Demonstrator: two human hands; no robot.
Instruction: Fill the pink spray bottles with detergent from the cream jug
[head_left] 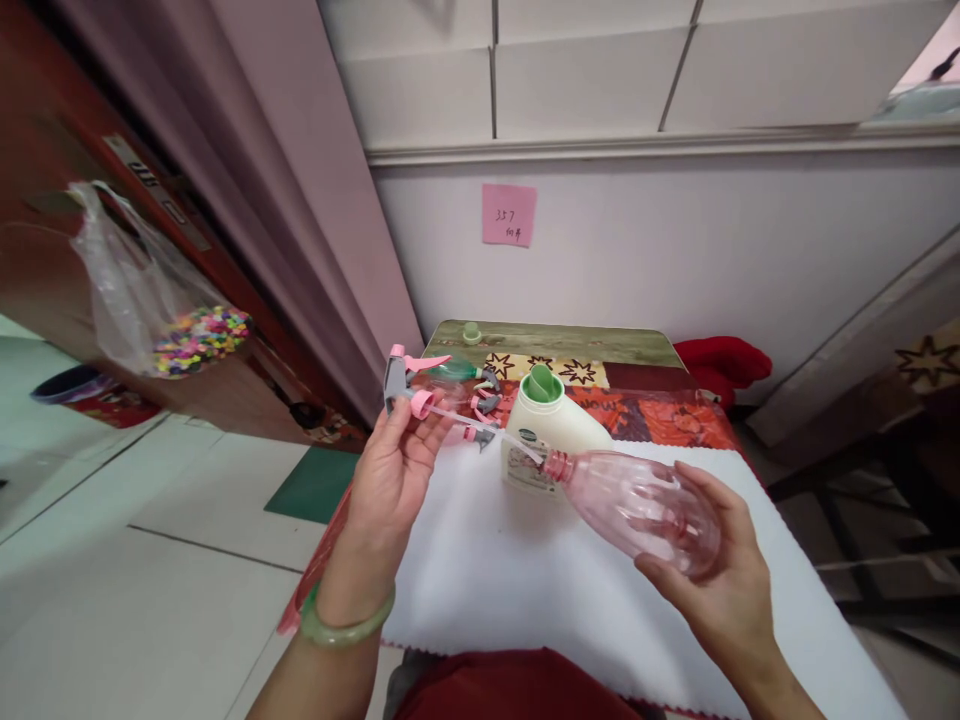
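Pink see-through plastic forms the bottle that, in the head view, the right hand grasps around its base, neck toward the left hand, which pinches a sprayer. Its tube meets the bottle's mouth: apparently a joining or parting step, calling next for steady alignment. Beyond, between both hands, a cream jug stands on the tabletop.

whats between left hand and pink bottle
In the head view, a thin tube from the sprayer in the left hand reaches toward the pink bottle; behind it show the cream jug and another sprayer.
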